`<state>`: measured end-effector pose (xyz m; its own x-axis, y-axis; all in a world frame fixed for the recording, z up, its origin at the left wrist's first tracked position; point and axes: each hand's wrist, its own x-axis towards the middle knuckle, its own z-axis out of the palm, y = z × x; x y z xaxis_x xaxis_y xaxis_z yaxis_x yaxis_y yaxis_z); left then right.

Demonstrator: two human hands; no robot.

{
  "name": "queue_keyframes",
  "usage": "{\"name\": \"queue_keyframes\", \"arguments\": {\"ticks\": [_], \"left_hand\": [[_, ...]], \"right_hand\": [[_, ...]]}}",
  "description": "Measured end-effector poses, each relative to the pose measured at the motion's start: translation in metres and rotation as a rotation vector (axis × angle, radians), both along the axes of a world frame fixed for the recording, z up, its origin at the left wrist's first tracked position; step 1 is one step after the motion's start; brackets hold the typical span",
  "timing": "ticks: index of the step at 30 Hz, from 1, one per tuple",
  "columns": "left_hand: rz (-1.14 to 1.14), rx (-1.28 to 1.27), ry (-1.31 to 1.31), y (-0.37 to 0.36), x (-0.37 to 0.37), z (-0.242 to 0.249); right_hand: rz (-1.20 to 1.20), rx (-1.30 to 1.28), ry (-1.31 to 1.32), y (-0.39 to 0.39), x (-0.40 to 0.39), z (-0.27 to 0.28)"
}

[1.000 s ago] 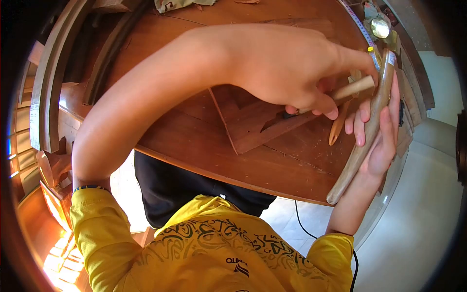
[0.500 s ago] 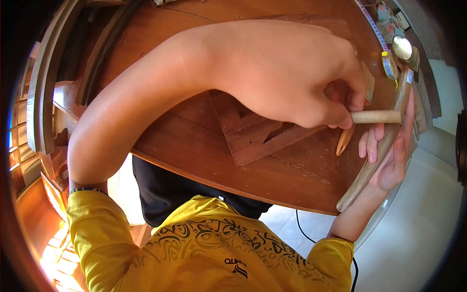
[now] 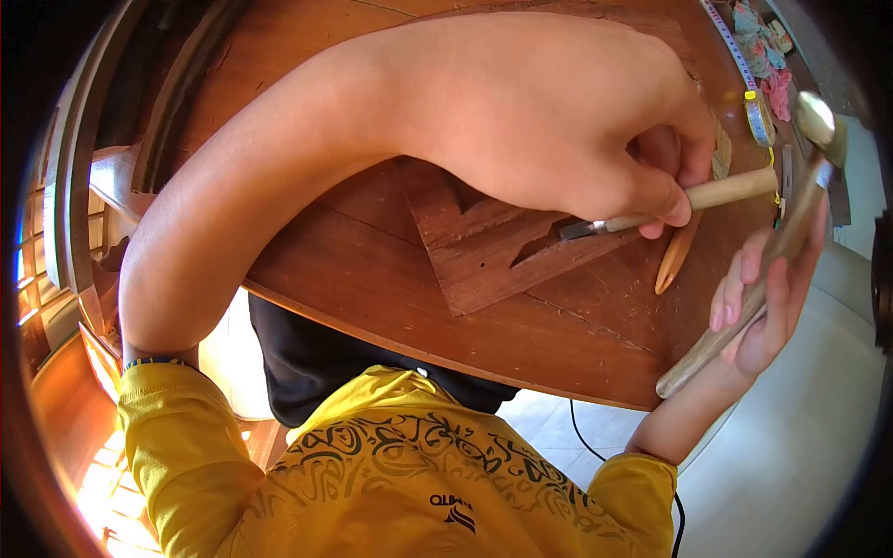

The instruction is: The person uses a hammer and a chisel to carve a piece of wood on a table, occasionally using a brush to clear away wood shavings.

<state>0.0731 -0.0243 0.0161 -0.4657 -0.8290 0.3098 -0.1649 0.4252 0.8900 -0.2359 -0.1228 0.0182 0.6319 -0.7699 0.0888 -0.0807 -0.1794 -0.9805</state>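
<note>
My left hand [image 3: 567,130] pinches a chisel [image 3: 735,190] at the lower part of its pale wooden handle. The dark metal blade points left and lies low over a brown wooden board [image 3: 465,274], close to a dark jagged cutout in it. At the right, my right hand [image 3: 765,312] has its fingers around the wooden handle of a hammer [image 3: 705,352]. The hammer is tilted, its shiny metal head up beyond the end of the chisel handle and apart from it. Under the left hand, part of the board is hidden.
A pointed orange-brown wooden piece [image 3: 674,256] lies on the table [image 3: 344,279] beside the board. Farther back at the right are a tape measure [image 3: 758,116] with its blade pulled out and a crumpled patterned cloth [image 3: 761,46]. Dark wooden rails [image 3: 186,102] stand at the left.
The hammer head has swung up and right, away from the chisel handle's end. The chisel has tilted, its handle end rising and its blade now showing over the board.
</note>
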Motion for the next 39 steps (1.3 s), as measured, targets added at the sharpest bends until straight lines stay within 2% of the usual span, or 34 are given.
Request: {"name": "queue_keyframes", "arguments": {"ticks": [1, 3, 4, 5, 11, 14, 17, 19, 23, 24, 27, 28, 29, 30, 31, 32, 33, 34, 37, 38, 39], "left_hand": [[0.002, -0.087, -0.02, 0.004, -0.001, -0.002], [0.062, -0.07, -0.029, 0.004, -0.008, -0.012], [0.122, 0.036, -0.018, -0.002, -0.019, -0.022], [0.181, 0.141, -0.008, -0.005, -0.024, -0.027], [0.187, 0.102, -0.108, -0.004, -0.027, -0.021], [0.29, -0.09, -0.146, -0.004, -0.031, -0.033], [0.319, -0.447, -0.113, -0.018, -0.029, -0.048], [0.279, -0.378, -0.118, -0.018, -0.028, -0.045], [0.229, -0.191, -0.211, -0.006, -0.025, -0.031], [0.203, -0.096, -0.132, -0.005, -0.022, -0.022], [0.405, 0.031, 0.104, -0.01, 0.006, 0.0], [0.558, 0.057, -0.057, 0.0, 0.022, 0.027], [0.671, 0.02, -0.125, -0.003, 0.041, 0.023], [0.755, 0.106, -0.269, -0.002, 0.059, 0.011], [0.742, 0.207, -0.596, -0.001, 0.08, 0.018], [0.754, 0.332, -0.713, 0.002, 0.092, 0.016], [0.656, 0.182, -0.882, 0.004, 0.113, -0.001], [0.562, 0.098, -0.844, 0.001, 0.132, -0.02], [0.879, 0.269, -0.643, 0.007, 0.11, 0.008], [0.918, 0.111, -0.781, 0.011, 0.116, 0.015], [0.988, 0.127, -0.873, 0.02, 0.116, 0.019]], "right_hand": [[0.013, -0.007, -0.038, -0.002, -0.003, 0.001], [0.039, -0.025, -0.115, -0.005, -0.009, 0.003], [0.033, -0.032, -0.119, -0.006, -0.01, 0.004], [0.025, -0.019, -0.107, -0.005, -0.009, 0.004], [-0.016, 0.009, 0.029, 0.004, 0.0, 0.005], [-0.016, 0.006, 0.03, 0.005, 0.001, 0.003], [-0.006, 0.003, 0.05, 0.01, 0.005, 0.002], [0.003, -0.003, 0.103, 0.013, 0.01, 0.001], [-0.051, 0.037, 0.008, 0.013, 0.007, 0.003], [-0.041, 0.021, -0.028, 0.009, 0.006, 0.003], [-0.114, 0.032, -0.03, 0.005, 0.013, 0.014], [-0.162, 0.054, -0.022, 0.003, 0.012, 0.013], [-0.172, 0.091, -0.045, 0.001, 0.014, 0.014], [-0.19, 0.133, -0.066, 0.002, 0.01, 0.003], [-0.206, 0.165, -0.08, 0.0, 0.008, 0.004], [-0.185, 0.209, -0.092, -0.004, 0.005, 0.003], [-0.205, 0.219, -0.09, -0.004, 0.005, 0.003], [-0.201, 0.239, -0.103, -0.006, 0.005, 0.003], [-0.198, 0.244, -0.093, -0.008, 0.005, 0.004], [-0.194, 0.25, -0.1, -0.009, 0.005, 0.002], [-0.188, 0.255, -0.106, -0.01, 0.005, 0.0]]}}
